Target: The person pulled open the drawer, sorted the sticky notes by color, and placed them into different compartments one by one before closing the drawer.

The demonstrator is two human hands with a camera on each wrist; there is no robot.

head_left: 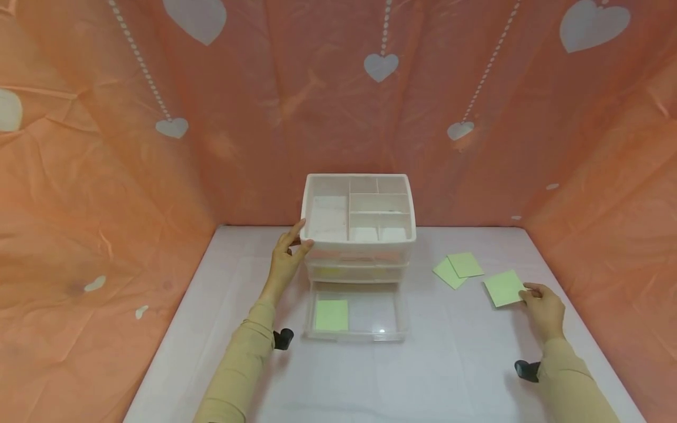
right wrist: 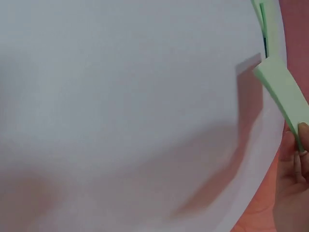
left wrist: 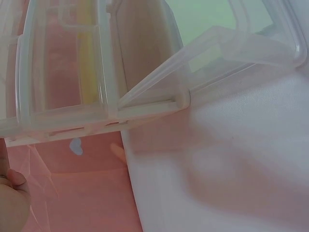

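My left hand (head_left: 285, 261) holds the upper left corner of a white plastic drawer organizer (head_left: 359, 242), thumb on the front edge and fingers along the side. Its bottom drawer (head_left: 372, 311), clear plastic, is pulled out, and a green sticky note pad (head_left: 331, 315) lies in its left part. At the right of the table, my right hand (head_left: 545, 308) pinches another green sticky note pad (head_left: 504, 288) by its near right edge. The right wrist view shows that pad (right wrist: 285, 89) tilted above the table, thumb and fingers on its end.
Two more green pads (head_left: 465, 265) overlap on the table (head_left: 444, 364), between the organizer and my right hand. Divided compartments (head_left: 379, 202) form the organizer's top. Something yellow (left wrist: 88, 53) shows through a closed drawer. Orange cloth with hearts (head_left: 338, 117) stands behind and at both sides.
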